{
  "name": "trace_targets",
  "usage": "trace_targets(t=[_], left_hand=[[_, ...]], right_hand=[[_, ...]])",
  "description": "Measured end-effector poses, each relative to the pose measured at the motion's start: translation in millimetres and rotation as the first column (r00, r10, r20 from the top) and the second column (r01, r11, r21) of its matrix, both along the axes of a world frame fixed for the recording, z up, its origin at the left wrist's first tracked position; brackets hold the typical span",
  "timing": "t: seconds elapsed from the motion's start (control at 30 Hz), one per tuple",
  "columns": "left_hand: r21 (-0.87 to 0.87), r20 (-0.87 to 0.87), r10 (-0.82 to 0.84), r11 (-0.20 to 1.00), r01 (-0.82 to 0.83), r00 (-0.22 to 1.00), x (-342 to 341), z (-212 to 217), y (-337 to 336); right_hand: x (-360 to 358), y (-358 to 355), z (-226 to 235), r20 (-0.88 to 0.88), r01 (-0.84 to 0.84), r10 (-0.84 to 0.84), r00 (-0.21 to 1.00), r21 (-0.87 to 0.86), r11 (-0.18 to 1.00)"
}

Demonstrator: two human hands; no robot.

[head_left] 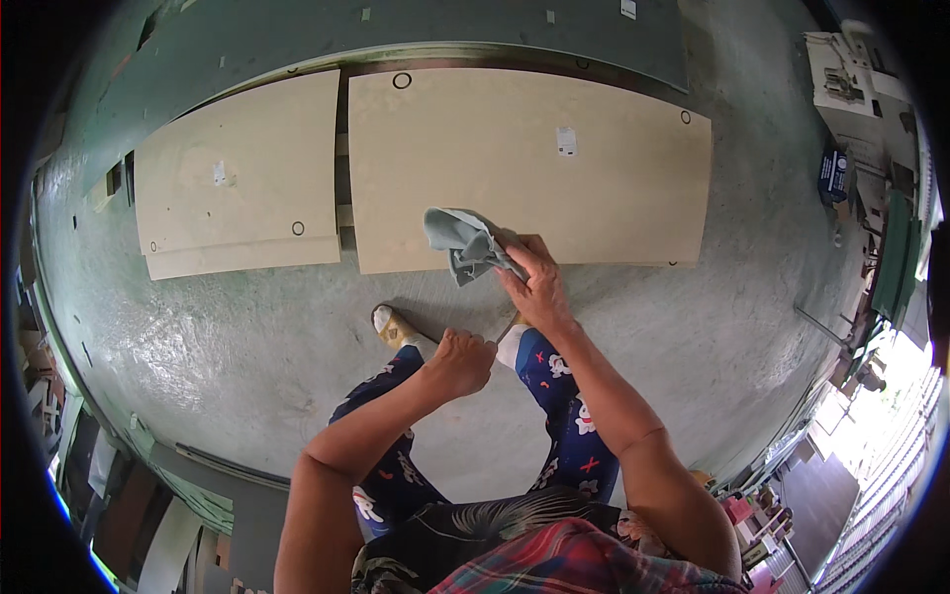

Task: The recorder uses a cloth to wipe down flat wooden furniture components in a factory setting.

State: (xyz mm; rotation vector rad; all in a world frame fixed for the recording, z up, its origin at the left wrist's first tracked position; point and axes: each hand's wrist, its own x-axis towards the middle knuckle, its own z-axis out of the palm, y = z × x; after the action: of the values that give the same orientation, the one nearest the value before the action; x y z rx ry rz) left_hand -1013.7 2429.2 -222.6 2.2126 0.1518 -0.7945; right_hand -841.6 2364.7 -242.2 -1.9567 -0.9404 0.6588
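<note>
A crumpled grey-blue cloth hangs from my right hand, whose fingers are closed on it. The cloth is over the near edge of the larger beige board; whether it touches the surface I cannot tell. My left hand makes a fist between my knees, closer to me and slightly left of my right hand. A thin, narrow thing seems to stick out of this fist toward my right hand, but its kind is not clear.
Left of the large board lies a smaller beige board, with a gap between them. Both bear labels and black ring marks. Dark green panels lie beyond. My feet stand on the grey floor. A dark blue box is far right.
</note>
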Motion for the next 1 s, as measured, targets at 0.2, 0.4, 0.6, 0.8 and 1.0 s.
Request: trace_targets(t=[0.2,0.4,0.6,0.8,1.0], left_hand=[[0.064,0.090,-0.142,0.988,0.137,0.986,3.5,-6.5,18.7],[0.144,0.224,-0.213,0.972,0.184,0.951,2.1,-23.6,34.0],[0.226,0.215,-0.278,0.947,0.229,0.936,-24.2,-34.0,39.8],[0.338,0.313,-0.418,0.888,0.311,0.853,11.7,-22.5,30.3],[0.249,0.254,-0.338,0.928,0.277,0.906,-9.8,-62.0,43.6]], right_hand=[[44.9,2.6,-7.3,0.017,0.047,-0.048,0.999,0.050,0.998],[87.0,3.8,-0.4,-0.037,0.182,-0.178,0.983,0.252,0.951],[89.3,12.8,4.6,-0.169,0.278,-0.245,0.955,0.215,0.936],[99.2,29.2,-50.7,0.345,-0.139,0.048,0.937,0.242,0.960],[40.0,31.3,-102.1,0.487,-0.538,0.466,0.739,0.010,0.843]])
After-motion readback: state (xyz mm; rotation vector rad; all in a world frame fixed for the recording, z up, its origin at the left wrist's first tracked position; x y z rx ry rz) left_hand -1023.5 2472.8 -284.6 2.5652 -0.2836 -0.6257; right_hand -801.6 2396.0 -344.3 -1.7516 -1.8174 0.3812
